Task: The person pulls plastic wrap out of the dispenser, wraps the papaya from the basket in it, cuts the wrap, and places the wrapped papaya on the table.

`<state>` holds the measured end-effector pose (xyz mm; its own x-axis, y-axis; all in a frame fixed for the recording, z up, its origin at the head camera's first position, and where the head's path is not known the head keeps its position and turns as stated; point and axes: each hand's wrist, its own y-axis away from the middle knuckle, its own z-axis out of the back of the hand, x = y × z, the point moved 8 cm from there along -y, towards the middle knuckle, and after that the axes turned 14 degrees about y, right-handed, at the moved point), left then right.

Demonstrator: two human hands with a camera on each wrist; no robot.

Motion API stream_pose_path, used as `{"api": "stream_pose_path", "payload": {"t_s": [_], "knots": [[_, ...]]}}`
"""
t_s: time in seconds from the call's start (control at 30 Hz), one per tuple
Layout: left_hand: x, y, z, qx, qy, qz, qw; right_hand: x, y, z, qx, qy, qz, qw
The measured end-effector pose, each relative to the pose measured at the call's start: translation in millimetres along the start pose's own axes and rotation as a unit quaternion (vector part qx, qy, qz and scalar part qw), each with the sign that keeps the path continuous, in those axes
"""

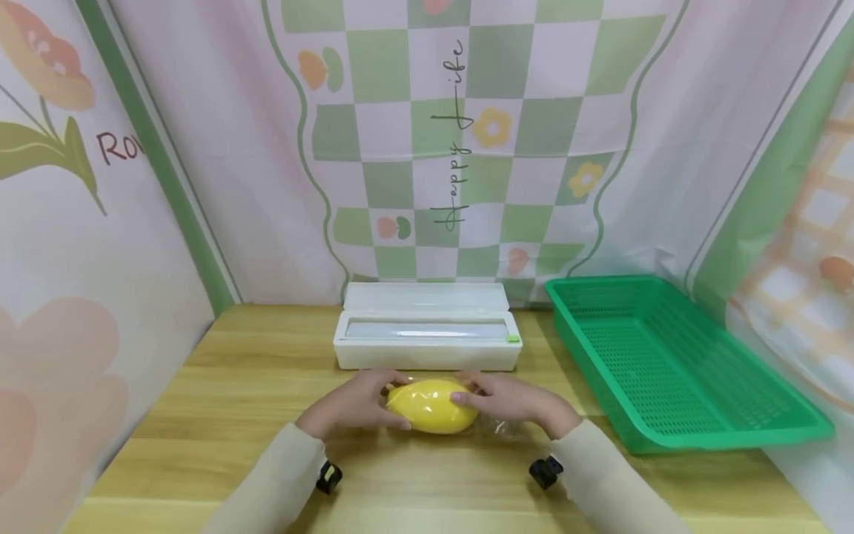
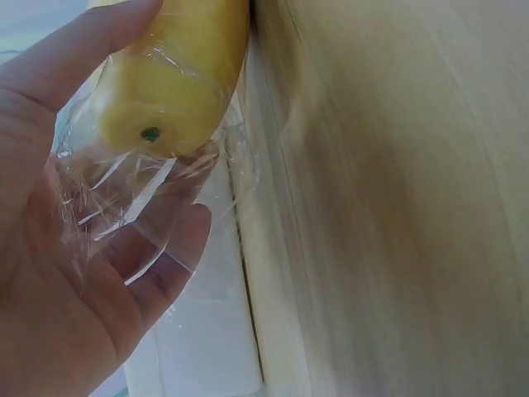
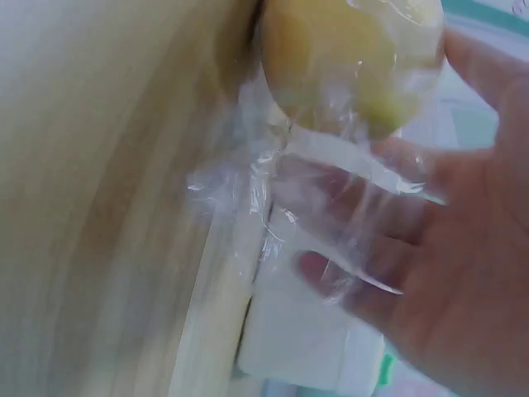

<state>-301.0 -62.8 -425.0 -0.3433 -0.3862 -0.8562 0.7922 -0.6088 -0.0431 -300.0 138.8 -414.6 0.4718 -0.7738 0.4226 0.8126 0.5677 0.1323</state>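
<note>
In front of the white box [image 1: 427, 356], left hand [image 1: 356, 404] and right hand [image 1: 522, 400] fingers gripped the yellow fruit [image 1: 430, 406], likely to steady its clear film [image 3: 260, 194].

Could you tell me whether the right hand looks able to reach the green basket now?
Probably yes: nothing visible blocks the way to the green basket, though the right hand would likely need to release the yellow fruit first.

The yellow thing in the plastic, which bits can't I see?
- Head view: underside of the yellow thing, hidden by its own body.
- Left wrist view: its far end, cut off by the top edge.
- Right wrist view: opposite end, cut off likewise; clear plastic, folds blurred.
</note>
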Motion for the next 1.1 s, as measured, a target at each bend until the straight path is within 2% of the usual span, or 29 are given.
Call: {"api": "stream_pose_path", "payload": {"t_s": [0.13,0.23,0.3,0.47,0.57,0.77,0.87,1.1], "knots": [[-0.7,1.3,0.5,0.004,-0.006,0.004,1.0,15.2,3.2,8.0,-0.065,0.044,0.05,0.996],[0.7,1.5,0.3,0.007,0.007,0.008,0.9999,22.1,5.0,10.2,-0.091,0.074,0.069,0.991],[2.9,1.5,-0.3,0.009,0.018,0.012,0.9997,21.6,5.2,7.8,-0.084,0.072,0.065,0.992],[9.3,3.3,-1.6,0.016,0.045,0.027,0.9985,16.1,5.8,-3.8,-0.038,0.067,0.053,0.996],[11.0,4.9,-1.6,0.021,0.06,0.034,0.9974,14.7,7.1,-4.8,-0.033,0.066,0.054,0.996],[17.5,6.5,1.5,0.02,0.094,0.065,0.9932,10.6,6.5,-2.6,-0.024,0.021,0.035,0.999],[20.9,7.4,1.3,0.028,0.109,0.082,0.9903,9.4,5.4,-3.3,-0.009,0.002,0.032,0.999],[23.3,8.0,0.5,0.051,0.112,0.095,0.9878,8.1,3.1,-5.9,0.038,-0.026,0.035,0.998]]}}
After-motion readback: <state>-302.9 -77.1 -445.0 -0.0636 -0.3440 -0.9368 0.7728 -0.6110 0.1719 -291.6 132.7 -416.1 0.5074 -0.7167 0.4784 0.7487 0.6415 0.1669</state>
